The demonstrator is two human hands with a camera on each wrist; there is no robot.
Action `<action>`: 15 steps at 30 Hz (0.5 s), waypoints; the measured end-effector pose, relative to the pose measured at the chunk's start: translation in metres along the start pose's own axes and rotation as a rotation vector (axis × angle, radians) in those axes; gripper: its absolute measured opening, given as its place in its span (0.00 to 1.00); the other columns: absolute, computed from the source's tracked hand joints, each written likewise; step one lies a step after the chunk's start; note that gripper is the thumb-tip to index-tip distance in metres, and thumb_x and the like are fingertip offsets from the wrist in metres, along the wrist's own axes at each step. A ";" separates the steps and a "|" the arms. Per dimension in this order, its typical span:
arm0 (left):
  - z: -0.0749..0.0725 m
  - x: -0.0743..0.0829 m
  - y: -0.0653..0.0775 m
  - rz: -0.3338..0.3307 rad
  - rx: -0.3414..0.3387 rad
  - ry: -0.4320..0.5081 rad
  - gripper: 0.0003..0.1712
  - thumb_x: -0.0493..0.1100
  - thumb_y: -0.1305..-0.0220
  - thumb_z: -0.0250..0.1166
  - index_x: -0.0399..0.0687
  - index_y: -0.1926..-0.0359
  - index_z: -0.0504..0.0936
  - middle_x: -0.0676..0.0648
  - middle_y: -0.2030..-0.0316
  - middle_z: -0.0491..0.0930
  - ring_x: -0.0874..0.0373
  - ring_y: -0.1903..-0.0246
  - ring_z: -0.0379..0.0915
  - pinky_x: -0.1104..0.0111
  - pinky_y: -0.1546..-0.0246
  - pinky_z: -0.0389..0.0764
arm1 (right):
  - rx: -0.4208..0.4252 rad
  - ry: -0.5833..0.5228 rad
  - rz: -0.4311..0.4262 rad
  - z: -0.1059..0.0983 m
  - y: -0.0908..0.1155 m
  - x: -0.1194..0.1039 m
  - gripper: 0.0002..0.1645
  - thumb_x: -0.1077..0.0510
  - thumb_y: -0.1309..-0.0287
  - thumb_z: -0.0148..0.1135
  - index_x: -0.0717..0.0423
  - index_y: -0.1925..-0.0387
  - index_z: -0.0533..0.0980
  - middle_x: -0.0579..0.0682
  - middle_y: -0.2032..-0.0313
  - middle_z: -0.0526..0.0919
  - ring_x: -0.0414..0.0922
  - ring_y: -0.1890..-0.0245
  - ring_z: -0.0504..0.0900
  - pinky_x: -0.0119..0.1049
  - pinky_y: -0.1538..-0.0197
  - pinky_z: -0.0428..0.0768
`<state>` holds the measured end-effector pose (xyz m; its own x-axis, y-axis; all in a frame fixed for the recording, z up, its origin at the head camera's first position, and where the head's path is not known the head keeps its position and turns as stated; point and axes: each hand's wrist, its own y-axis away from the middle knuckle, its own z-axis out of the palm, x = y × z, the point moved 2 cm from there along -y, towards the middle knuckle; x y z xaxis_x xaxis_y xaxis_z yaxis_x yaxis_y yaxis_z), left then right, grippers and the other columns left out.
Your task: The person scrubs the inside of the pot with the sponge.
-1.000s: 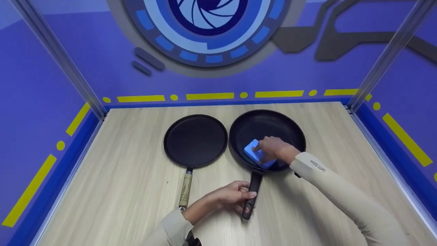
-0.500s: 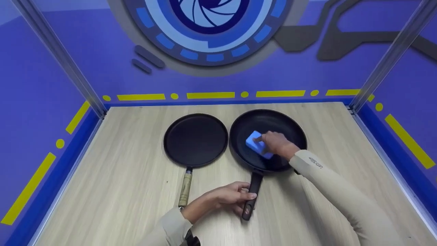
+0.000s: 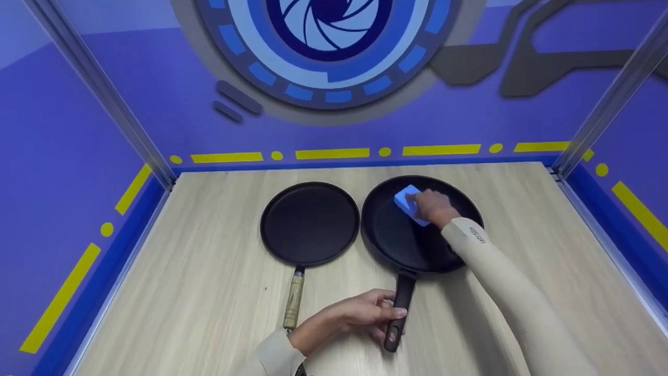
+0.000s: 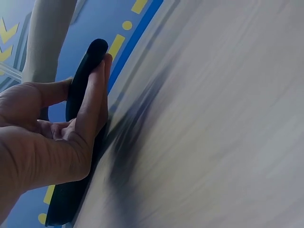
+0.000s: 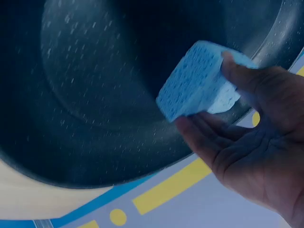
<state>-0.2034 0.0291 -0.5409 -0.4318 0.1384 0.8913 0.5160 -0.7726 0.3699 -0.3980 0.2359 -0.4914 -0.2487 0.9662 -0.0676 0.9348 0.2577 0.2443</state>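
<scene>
A deep black frying pan [image 3: 391, 230] stands on the right of the table, its dark handle [image 3: 401, 308] toward me. My left hand [image 3: 365, 312] grips that handle, thumb on top and fingers beneath, also plain in the left wrist view. Inside the pan, toward its far side, my right hand [image 3: 437, 206] pinches a blue sponge [image 3: 407, 198] between thumb and fingers. In the right wrist view the sponge [image 5: 190, 80] shows its pores, and small light droplets or specks dot the pan surface [image 5: 90, 61].
A flat black pan [image 3: 310, 223] with a wood-look handle [image 3: 294, 300] lies close to the left of the frying pan. The wooden table [image 3: 209, 271] is bounded by blue-purple walls [image 3: 156, 104] with yellow marks at the back and both sides.
My right hand has slid the sponge from the near part of the frying pan to its far part. The left hand keeps its hold on the handle. The head view has shifted slightly.
</scene>
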 end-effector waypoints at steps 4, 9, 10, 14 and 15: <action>0.002 0.000 -0.001 0.023 0.039 -0.014 0.03 0.39 0.24 0.59 0.48 0.59 0.76 0.54 0.73 0.82 0.64 0.76 0.81 0.75 0.77 0.85 | -0.031 0.030 -0.001 -0.003 0.008 0.004 0.32 0.58 0.33 0.65 0.59 0.30 0.70 0.74 0.45 0.80 0.68 0.48 0.82 0.61 0.47 0.84; -0.002 0.001 -0.001 0.031 0.058 -0.026 0.02 0.39 0.24 0.59 0.46 0.59 0.76 0.51 0.74 0.83 0.63 0.77 0.82 0.74 0.77 0.86 | -0.086 0.041 0.052 0.005 0.027 -0.011 0.29 0.56 0.30 0.58 0.69 0.36 0.65 0.84 0.49 0.73 0.76 0.47 0.77 0.65 0.45 0.82; -0.003 0.002 -0.001 0.029 0.057 -0.027 0.02 0.39 0.24 0.59 0.46 0.58 0.76 0.50 0.74 0.83 0.63 0.76 0.82 0.74 0.77 0.86 | -0.092 0.045 0.054 0.007 0.031 -0.015 0.28 0.56 0.30 0.57 0.70 0.38 0.64 0.84 0.50 0.72 0.77 0.47 0.76 0.66 0.45 0.82; -0.009 0.006 -0.004 0.027 0.055 -0.047 0.02 0.39 0.24 0.59 0.45 0.58 0.76 0.48 0.73 0.84 0.62 0.76 0.83 0.72 0.75 0.87 | -0.103 0.097 0.022 0.010 0.050 -0.027 0.29 0.56 0.31 0.59 0.68 0.37 0.63 0.82 0.50 0.72 0.76 0.48 0.76 0.66 0.45 0.81; -0.010 0.007 -0.005 0.025 0.057 -0.055 0.02 0.39 0.24 0.59 0.45 0.58 0.76 0.47 0.72 0.85 0.62 0.76 0.83 0.72 0.74 0.88 | -0.108 0.110 0.013 0.010 0.055 -0.029 0.30 0.56 0.31 0.59 0.68 0.35 0.62 0.82 0.49 0.72 0.75 0.48 0.76 0.65 0.45 0.81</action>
<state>-0.2163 0.0279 -0.5391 -0.3778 0.1548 0.9129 0.5677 -0.7402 0.3604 -0.3372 0.2221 -0.4859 -0.2687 0.9623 0.0415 0.9068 0.2382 0.3478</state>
